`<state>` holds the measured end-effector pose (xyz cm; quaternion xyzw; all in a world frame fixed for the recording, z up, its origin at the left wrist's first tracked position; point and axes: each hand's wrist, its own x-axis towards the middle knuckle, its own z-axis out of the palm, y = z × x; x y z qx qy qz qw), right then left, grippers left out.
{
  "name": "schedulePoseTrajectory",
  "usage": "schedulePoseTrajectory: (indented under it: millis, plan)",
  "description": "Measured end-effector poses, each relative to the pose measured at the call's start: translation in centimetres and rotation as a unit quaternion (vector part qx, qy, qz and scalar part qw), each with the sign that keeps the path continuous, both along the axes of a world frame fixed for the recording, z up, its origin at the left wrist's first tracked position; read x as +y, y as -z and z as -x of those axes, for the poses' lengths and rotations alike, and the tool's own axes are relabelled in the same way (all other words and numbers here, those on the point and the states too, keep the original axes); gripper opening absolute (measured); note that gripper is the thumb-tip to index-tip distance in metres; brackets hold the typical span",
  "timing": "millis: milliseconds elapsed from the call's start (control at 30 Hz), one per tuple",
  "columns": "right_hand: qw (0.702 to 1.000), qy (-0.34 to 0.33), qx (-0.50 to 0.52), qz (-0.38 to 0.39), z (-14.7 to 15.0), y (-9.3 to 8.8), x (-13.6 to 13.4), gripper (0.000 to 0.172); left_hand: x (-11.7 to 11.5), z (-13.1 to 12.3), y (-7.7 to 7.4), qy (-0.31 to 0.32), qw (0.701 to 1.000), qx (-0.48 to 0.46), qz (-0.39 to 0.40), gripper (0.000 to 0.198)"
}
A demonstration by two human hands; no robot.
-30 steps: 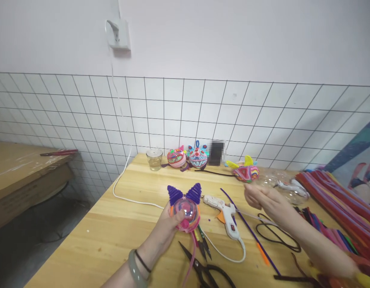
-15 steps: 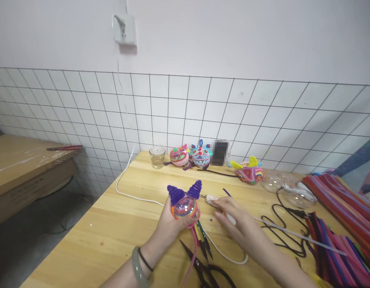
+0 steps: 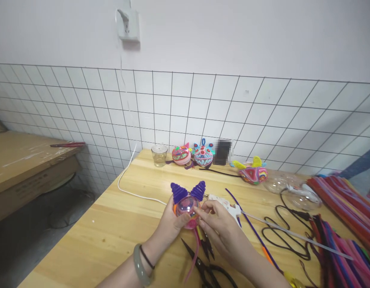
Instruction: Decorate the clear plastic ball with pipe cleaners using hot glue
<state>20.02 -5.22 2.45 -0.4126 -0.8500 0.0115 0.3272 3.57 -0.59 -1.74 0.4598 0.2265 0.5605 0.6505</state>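
My left hand [image 3: 169,224] is closed around a clear plastic ball [image 3: 188,206] trimmed with coloured pipe cleaners, its thumb across the front. Two purple pipe-cleaner ears [image 3: 179,193] stick up from the top. A pink pipe cleaner [image 3: 193,256] hangs below the ball. My right hand [image 3: 216,222] has its fingertips closed on the ball's right side. Behind that hand a white glue gun [image 3: 234,210] lies on the table, with a long clear glue stick [image 3: 295,234] out of its back. Black scissors [image 3: 201,266] and dark-tipped tools [image 3: 206,243] lie under the hands.
Decorated balls [image 3: 181,155] stand along the tiled wall by a glass cup [image 3: 159,155]. Clear plastic shells [image 3: 305,199], a black cord [image 3: 281,234] and bundles of pipe cleaners [image 3: 343,252] lie at the right. A white cable [image 3: 139,196] crosses the left side.
My right hand has let go of the glue gun and moved left to the ball. A long purple pipe cleaner now shows on the table at the right. The view has shifted slightly.
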Motion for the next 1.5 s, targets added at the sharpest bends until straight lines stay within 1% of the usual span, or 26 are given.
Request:
schedulePoseTrajectory:
  millis: [67, 133, 200, 333, 433, 500, 633, 733, 800, 900, 1033, 1167, 1233, 1333, 1400, 1500]
  plan:
    - [1.000, 0.017, 0.008, 0.012, -0.1, 0.0, 0.2, 0.032, -0.1, 0.0, -0.1, 0.005, 1.000, 0.000, 0.012, 0.070]
    - [0.999, 0.037, 0.003, 0.005, 0.3, -0.2, 0.5, 0.030, -0.1, 0.0, -0.1, 0.012, 1.000, 0.003, 0.023, 0.069]
    - [0.999, 0.040, -0.013, -0.008, 0.9, -0.5, 0.7, 0.029, -0.1, 0.0, -0.1, 0.012, 1.000, 0.009, 0.026, 0.065]
    - [0.999, 0.013, -0.031, -0.010, 1.5, -1.0, 0.7, 0.030, -0.1, 0.2, -0.2, 0.003, 1.000, 0.024, 0.021, 0.062]
    - [0.999, -0.019, -0.034, 0.001, 0.7, -0.8, 0.5, 0.030, -0.1, 0.2, -0.3, -0.014, 0.999, 0.027, 0.026, 0.063]
    - [0.999, -0.026, -0.026, 0.010, 0.0, -0.5, 0.5, 0.031, -0.1, 0.2, -0.3, -0.022, 0.999, 0.024, 0.031, 0.063]
    - [0.999, 0.025, 0.010, 0.034, -0.5, -0.2, 0.8, 0.031, -0.2, 0.0, -0.2, -0.014, 0.999, 0.013, 0.030, 0.066]
    - [0.999, 0.039, -0.011, 0.030, 0.2, -0.3, 1.2, 0.032, -0.1, 0.0, 0.1, 0.007, 0.999, 0.011, 0.031, 0.066]
    - [0.999, 0.028, -0.033, 0.007, 0.7, -0.5, 1.4, 0.031, 0.0, 0.0, 0.3, 0.017, 0.999, 0.014, 0.027, 0.065]
    - [0.999, 0.002, -0.051, -0.011, 1.0, -0.7, 1.3, 0.028, 0.0, 0.1, 0.5, 0.012, 1.000, 0.015, 0.019, 0.064]
    - [0.998, -0.030, -0.063, 0.000, 0.0, -0.5, 0.7, 0.028, -0.1, 0.2, 0.6, 0.010, 0.999, 0.018, 0.033, 0.067]
    - [0.998, -0.047, -0.036, 0.017, -1.3, 0.5, 0.2, 0.035, -0.1, 0.1, 0.7, 0.001, 0.999, 0.026, 0.036, 0.061]
    - [0.999, -0.036, -0.011, 0.020, -1.5, 0.7, 0.3, 0.035, -0.1, 0.1, 0.7, -0.002, 0.999, 0.026, 0.030, 0.059]
    - [0.999, -0.001, 0.006, 0.035, -1.1, 0.5, 0.7, 0.034, -0.1, 0.0, 0.7, 0.012, 0.999, 0.020, 0.033, 0.064]
    - [0.999, 0.021, -0.007, 0.039, -0.5, 0.1, 1.1, 0.033, -0.1, 0.0, 0.7, 0.026, 0.999, 0.016, 0.031, 0.068]
    - [0.999, 0.020, -0.041, 0.013, 0.5, -0.4, 1.4, 0.033, -0.1, 0.0, 0.7, 0.032, 0.999, 0.018, 0.023, 0.070]
